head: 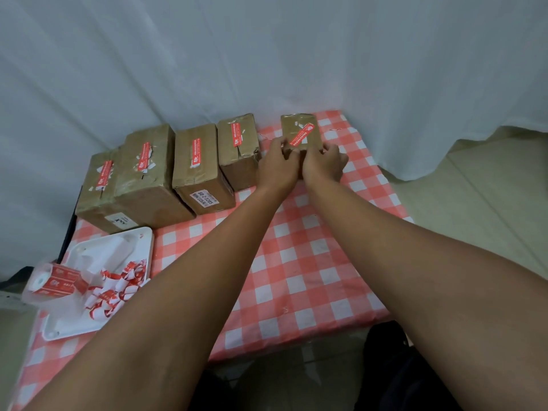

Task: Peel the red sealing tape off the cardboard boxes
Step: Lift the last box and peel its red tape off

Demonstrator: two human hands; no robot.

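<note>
Both hands grip the small cardboard box at the far right of the checked tabletop: the left hand curls round its near left corner, the right hand round its near right. A red tape strip lies diagonally across the top. It looks thin, papery and prone to tearing; best lifted from a loose end, peeled low and slowly while one hand steadies the light box.

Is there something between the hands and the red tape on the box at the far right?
Nothing visible is in the way. Both the left hand and the right hand already hold the rightmost box, and its red tape lies uncovered on top, just beyond the fingers.
</note>
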